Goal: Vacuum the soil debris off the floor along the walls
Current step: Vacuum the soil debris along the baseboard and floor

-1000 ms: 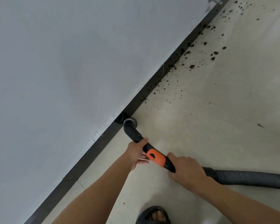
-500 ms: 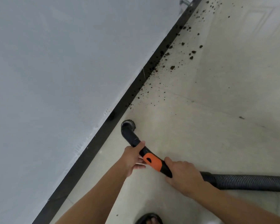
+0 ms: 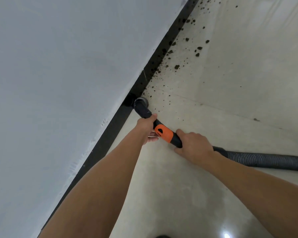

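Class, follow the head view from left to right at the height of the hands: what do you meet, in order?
First the white wall → black skirting board → left hand gripping the vacuum pipe → orange band → right hand gripping the same pipe → ribbed hose.

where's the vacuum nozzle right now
In the head view the nozzle sits near the middle, on the floor against the black baseboard, just ahead of the left hand and at the near end of the soil debris.
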